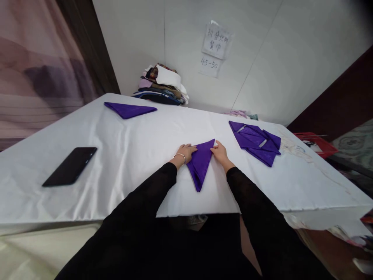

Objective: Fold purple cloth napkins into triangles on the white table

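Observation:
A purple cloth napkin (201,159), folded into a triangle, lies on the white-covered table with one point towards me. My left hand (186,152), a bracelet at its wrist, rests on the napkin's left corner with its fingers laid over the cloth. At the upper right corner, my right hand (220,153) pinches the edge between thumb and fingers. Some of the left corner is hidden beneath my left hand. Farther back on the left lies another folded purple napkin (129,110). Several purple napkins (256,142) overlap in a pile to the right.
A black tablet (70,166) lies on the white tablecloth (113,155) at left. Folded clothes (163,85) are stacked against the wall at the back. A red basket (328,146) stands beyond the right end. Handwritten papers (215,42) hang on the wall.

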Tool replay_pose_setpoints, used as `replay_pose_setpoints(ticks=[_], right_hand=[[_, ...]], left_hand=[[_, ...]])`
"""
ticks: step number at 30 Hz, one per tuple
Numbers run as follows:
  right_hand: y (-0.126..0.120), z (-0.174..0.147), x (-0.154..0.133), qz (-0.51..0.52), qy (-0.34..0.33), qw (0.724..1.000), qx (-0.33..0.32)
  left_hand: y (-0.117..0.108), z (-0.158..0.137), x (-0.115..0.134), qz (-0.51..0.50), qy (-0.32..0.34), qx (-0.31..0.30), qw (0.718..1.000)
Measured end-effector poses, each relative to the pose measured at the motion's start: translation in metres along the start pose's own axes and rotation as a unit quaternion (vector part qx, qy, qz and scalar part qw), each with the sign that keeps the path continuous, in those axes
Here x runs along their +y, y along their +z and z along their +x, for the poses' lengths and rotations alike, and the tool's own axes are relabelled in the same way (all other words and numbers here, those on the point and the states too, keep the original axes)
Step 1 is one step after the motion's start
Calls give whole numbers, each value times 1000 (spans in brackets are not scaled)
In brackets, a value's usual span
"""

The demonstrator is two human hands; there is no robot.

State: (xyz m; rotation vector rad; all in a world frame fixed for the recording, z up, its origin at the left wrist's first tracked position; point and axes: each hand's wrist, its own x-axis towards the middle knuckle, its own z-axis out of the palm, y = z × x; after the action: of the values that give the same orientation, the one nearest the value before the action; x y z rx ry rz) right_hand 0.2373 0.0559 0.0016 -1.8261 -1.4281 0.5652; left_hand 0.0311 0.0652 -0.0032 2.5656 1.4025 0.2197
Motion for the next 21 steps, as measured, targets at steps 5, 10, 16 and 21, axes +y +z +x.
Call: replay_pose_setpoints(ticks=[5, 10, 16, 21], right_hand=[[5, -36, -8, -146, -186, 972, -11], [3, -100, -4, -215, -235, 935, -156], [-2, -126, -2, -256, -246, 913, -202], [9, -126, -14, -268, -267, 903, -203]], left_hand=[[1, 1, -2, -12, 3, 4, 1000], [6, 2, -7, -32, -2, 26, 999], [6, -5, -8, -51, -14, 67, 996], [7, -23, -10, -61, -41, 108, 991]])
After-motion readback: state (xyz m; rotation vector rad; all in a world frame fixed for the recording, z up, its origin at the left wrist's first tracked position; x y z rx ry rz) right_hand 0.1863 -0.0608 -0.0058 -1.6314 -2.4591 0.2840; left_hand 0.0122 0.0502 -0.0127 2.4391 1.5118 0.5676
